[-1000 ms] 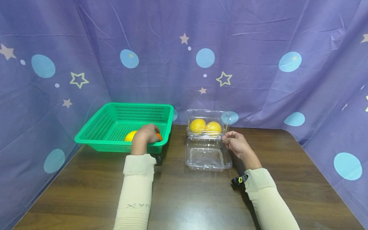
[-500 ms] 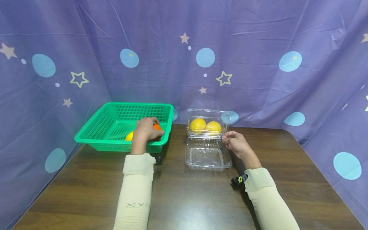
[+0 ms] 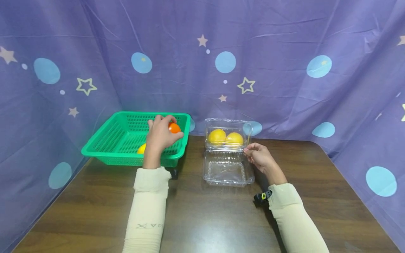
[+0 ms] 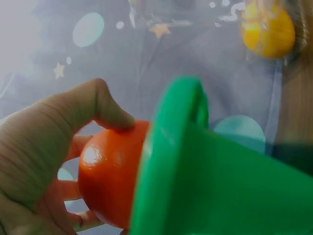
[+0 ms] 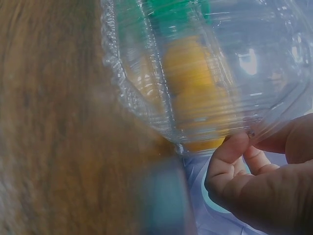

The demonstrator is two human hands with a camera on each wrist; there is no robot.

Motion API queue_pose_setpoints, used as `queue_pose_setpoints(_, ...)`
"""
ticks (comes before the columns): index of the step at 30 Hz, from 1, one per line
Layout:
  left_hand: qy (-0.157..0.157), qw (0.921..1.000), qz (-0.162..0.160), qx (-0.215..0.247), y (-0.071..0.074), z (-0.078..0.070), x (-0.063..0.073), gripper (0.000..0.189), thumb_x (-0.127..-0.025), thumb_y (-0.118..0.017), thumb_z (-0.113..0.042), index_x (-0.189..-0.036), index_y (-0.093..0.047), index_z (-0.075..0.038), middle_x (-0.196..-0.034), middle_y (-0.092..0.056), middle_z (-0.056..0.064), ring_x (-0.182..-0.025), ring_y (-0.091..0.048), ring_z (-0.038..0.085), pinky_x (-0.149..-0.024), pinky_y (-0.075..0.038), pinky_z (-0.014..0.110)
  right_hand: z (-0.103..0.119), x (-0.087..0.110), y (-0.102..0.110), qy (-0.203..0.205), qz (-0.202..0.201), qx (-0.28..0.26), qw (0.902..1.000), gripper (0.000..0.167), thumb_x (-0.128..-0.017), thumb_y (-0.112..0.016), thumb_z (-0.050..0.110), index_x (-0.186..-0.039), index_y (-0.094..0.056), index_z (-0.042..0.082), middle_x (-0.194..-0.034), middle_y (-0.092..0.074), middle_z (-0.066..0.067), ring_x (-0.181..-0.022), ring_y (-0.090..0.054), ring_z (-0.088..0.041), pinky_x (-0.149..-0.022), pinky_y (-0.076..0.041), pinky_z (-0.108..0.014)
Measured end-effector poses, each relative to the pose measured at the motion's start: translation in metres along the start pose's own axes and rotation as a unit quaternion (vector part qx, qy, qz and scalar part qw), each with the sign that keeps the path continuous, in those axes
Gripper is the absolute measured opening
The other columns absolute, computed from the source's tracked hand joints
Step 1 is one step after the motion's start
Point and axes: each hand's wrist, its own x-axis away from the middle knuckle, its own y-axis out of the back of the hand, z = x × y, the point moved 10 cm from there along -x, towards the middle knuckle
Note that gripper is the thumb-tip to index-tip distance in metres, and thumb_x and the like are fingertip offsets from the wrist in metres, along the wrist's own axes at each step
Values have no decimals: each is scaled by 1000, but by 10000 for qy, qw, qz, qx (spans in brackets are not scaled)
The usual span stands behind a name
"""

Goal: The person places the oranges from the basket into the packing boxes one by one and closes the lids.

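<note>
My left hand [image 3: 160,135] grips a shiny round orange [image 3: 174,128], held over the right part of the green basket [image 3: 109,154]. In the left wrist view, the basket's rim hides part of the orange [image 4: 112,171]. A yellow fruit [image 3: 141,149] lies in the basket, partly covered by my left forearm. A clear plastic clamshell box [image 3: 228,172] stands open on the table. Thumb and finger of my right hand [image 3: 261,158] pinch its edge near the hinge. Through the raised plastic show two yellow fruits [image 3: 217,136]; whether they sit in it or behind it I cannot tell.
The brown wooden table [image 3: 202,218] runs up to a purple curtain [image 3: 269,70] with stars and blue dots. The basket's right wall stands between the held orange and the clear box. Dark cameras [image 3: 262,198] are strapped at both wrists.
The left hand has risen from low in the basket, lifting the orange up and slightly back. More of the orange shows now. The right hand stays at the clear box's edge.
</note>
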Motion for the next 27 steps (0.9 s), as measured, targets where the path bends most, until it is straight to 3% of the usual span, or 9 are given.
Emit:
queue_pose_setpoints(5,-265,9992,-230,175,10,-21,1,48,-79,-75,-39,-121,-64,-19,-126,-50,13,-112,-35,37,-70,-51,49,3,-1,-1,32,-12,98,9999,5,-101,-57,0,-101,-52,1,-85,-60,-1,-72,-53,-11,-61,-46,-21)
queue_pose_setpoints(10,-564,9977,-135,344,11,-40,7,48,-78,-77,-37,-121,-65,-20,-127,-52,11,-111,-37,35,-72,-51,47,2,-2,0,14,-46,126,9999,5,-101,-57,0,-101,-52,0,-84,-59,-1,-71,-53,-12,-60,-45,-21)
queue_pose_setpoints(19,-1295,9912,188,-213,-10,-70,20,42,-76,-75,-36,-115,-65,-25,-125,-50,7,-109,-38,33,-70,-47,46,1,0,3,48,-22,73,10000,5,-101,-57,-2,-100,-52,-1,-82,-59,-2,-70,-52,-11,-59,-44,-21)
queue_pose_setpoints(27,-2020,9774,97,-621,-25,-91,34,46,-75,-75,-34,-118,-65,-24,-122,-50,7,-107,-40,33,-68,-45,45,-2,-1,2,15,-26,23,10000,6,-100,-57,-2,-99,-52,1,-84,-59,-2,-70,-53,-10,-60,-45,-20)
